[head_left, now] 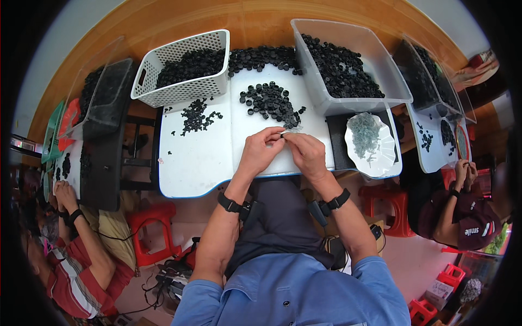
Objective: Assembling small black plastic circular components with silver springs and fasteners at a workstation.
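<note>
My left hand point(262, 150) and my right hand point(308, 154) meet over the front part of the white tabletop point(206, 168). Their fingertips pinch together around a small black round part point(282, 136), mostly covered by the fingers. Just beyond them lies a loose group of small black round parts point(269, 101), with a few clear bits point(294, 129) by the right fingertips. To the left is a scatter of smaller black pieces point(197, 117). A white scalloped plate point(387, 161) right of my right hand bears a heap of tiny grey-green translucent pieces point(365, 135).
A white perforated basket point(190, 98) and a clear plastic bin point(370, 103), both holding black parts, stand at the back. More black parts point(263, 57) lie between them. People work at tables on the left point(89, 244) and right point(451, 217). Red stools point(152, 231) stand on the floor.
</note>
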The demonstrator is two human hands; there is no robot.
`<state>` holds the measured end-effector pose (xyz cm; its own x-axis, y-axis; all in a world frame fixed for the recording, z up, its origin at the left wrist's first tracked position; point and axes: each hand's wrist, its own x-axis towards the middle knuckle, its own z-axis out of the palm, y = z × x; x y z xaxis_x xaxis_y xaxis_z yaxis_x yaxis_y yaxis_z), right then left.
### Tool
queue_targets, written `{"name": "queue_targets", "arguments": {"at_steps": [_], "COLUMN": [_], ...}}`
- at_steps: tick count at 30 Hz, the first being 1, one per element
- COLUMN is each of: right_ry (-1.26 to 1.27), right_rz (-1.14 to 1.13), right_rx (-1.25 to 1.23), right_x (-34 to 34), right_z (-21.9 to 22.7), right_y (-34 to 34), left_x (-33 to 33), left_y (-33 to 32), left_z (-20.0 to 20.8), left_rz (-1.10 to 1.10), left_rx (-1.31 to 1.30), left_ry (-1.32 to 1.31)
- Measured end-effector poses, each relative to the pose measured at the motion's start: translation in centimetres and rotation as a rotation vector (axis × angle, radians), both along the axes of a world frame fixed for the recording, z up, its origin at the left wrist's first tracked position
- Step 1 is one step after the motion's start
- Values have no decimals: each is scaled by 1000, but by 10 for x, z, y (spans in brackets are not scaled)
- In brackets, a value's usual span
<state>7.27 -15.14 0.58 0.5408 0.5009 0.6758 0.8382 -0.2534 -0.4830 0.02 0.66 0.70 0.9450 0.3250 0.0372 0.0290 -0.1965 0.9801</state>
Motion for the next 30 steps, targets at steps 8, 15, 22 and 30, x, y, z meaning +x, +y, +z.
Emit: {"name": "queue_targets", "arguments": {"at_steps": [8, 15, 22, 30], "right_ry": [237, 562, 618, 463], "right_rz": [54, -59, -205, -269], "right_rx": [112, 237, 466, -22], "right_x": [-1, 5, 7, 6], "right_z": [1, 1, -14, 12], "right_y": [-1, -6, -10, -27], "left_x": [2, 1, -1, 3], "left_y": [2, -3, -12, -12], "left_z": [3, 2, 1, -9], "left_rz": [-25, 18, 71, 215], "left_rx": [-209, -139, -42, -156], "left_ry": [42, 51, 58, -109]}}
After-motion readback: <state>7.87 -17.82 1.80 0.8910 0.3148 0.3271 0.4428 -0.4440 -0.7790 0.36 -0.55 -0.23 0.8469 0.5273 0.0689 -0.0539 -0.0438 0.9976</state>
